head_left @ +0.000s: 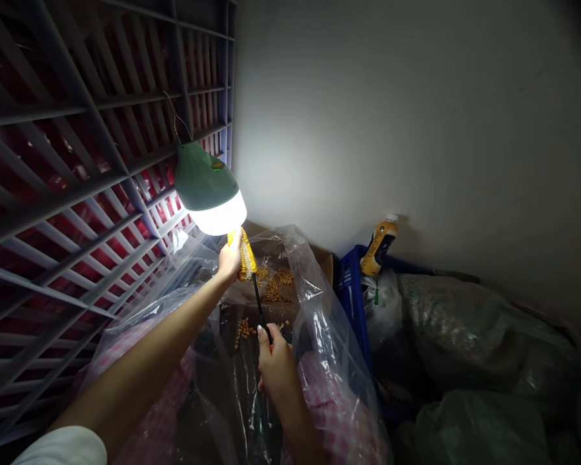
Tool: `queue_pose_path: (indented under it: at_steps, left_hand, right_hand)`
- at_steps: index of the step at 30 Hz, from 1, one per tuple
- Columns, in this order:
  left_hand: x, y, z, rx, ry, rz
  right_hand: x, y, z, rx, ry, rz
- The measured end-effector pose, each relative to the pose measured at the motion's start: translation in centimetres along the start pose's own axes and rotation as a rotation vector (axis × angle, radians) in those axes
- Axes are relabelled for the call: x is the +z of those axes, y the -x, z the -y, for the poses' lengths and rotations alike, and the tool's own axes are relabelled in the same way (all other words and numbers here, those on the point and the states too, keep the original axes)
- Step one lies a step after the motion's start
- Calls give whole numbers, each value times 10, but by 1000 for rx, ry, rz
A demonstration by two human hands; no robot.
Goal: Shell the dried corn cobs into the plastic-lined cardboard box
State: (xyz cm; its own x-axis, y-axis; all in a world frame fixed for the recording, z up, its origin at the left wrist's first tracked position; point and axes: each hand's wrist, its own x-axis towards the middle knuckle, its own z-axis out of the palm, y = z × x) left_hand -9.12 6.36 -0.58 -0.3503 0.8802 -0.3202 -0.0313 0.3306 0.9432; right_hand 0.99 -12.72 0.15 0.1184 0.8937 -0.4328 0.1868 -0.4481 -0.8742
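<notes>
My left hand (230, 258) is closed around a yellow corn cob (246, 257), held up just under the lit lamp. Part of the cob shows a pale strip where kernels are gone. My right hand (275, 355) grips the handle of a thin black screwdriver-like tool (257, 296), whose far end reaches the lower end of the cob. Its tip is hidden against the cob. Below both hands, loose corn kernels (274, 290) lie in small heaps on a clear plastic sheet (314, 310) spread over my lap and into a cardboard box (326, 263).
A green-topped lamp (208, 177) hangs by a wire from stacked plastic crates (90, 110) at left. To the right stands a blue crate (351, 284) with a yellow-labelled bottle (380, 245) on it. Bulging sacks (474, 329) lie beyond, by a pale wall (392, 116).
</notes>
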Motion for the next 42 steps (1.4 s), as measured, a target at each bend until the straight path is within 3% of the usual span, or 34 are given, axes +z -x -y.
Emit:
queue_pose_path:
  at_steps: [5,7,10,12,14,19,21,26,28,32,34,36,40,42]
  left_hand:
    - [0,-1,0,22,7,7]
    - [0,-1,1,20,9,5]
    - [0,-2,3,15,15,4]
    - [1,-3,5,23,0,-3]
    - [1,-4,6,29,-27,-8]
    - [2,-5,10,76,-107,-12]
    - [3,-4,12,82,-144,-5]
    - [4,-5,18,83,-191,-11]
    - [4,-6,19,88,-235,-15]
    - [4,-6,21,100,-304,-30]
    - [4,-6,21,101,-302,-26]
    - [4,-5,21,92,-281,-24]
    - [4,-7,24,84,-270,-36]
    - [4,-9,25,86,-283,-38]
  right_hand:
    - [-5,0,8,213,-440,317]
    - [-3,-2,6,199,-416,288]
    - [3,-5,1,76,-135,62]
    - [5,-6,-1,26,-5,-16]
    - [3,-7,2,59,-48,21]
    - [-5,-6,12,284,-523,364]
    - [-3,-7,9,283,-525,342]
    - [6,-10,-7,127,-117,61]
    - [4,-10,-6,155,-159,100]
    - [-5,-9,5,301,-512,339]
    - [-5,-8,6,329,-569,390]
    - [-2,-9,2,286,-447,312]
    - [7,-11,-12,37,1,-17]
    - [8,-11,-13,-2,47,-55]
